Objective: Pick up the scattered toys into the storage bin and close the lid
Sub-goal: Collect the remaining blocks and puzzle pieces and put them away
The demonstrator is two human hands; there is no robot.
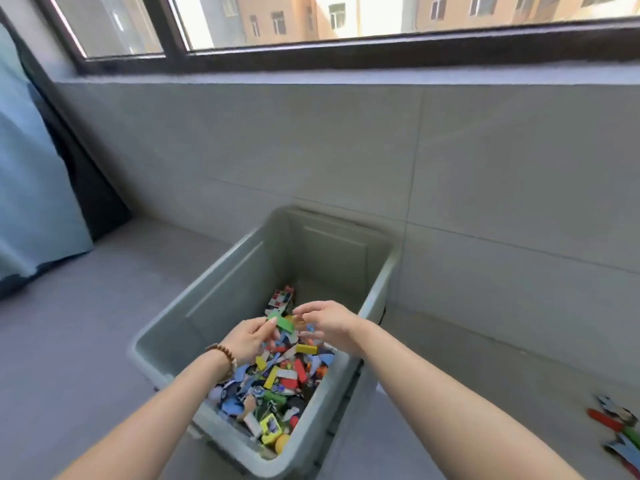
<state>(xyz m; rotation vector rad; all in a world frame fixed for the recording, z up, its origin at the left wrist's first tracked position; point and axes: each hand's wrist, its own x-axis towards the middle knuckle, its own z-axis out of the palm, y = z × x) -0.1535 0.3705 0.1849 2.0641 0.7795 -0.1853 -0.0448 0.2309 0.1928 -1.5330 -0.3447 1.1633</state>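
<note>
Both hands are over the gray bin (221, 282), which sits on the floor by the wall w/ lots of toys inside already. Left hand (247, 337) pinches a green block (284, 323) over the pile. Right hand (329, 323) is spread, fingers apart, holding nothing. More toys (620, 427) lie on the floor at right, well apart from the bin. No lid on yet.

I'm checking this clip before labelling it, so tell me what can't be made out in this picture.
- Bin lid: not identifiable in the head view.
- Floor toys: cut off by the right edge, blurred.
- Left hand: whether it grips the green piece is unclear.
- Right hand: palm faces away, contents hidden.
</note>
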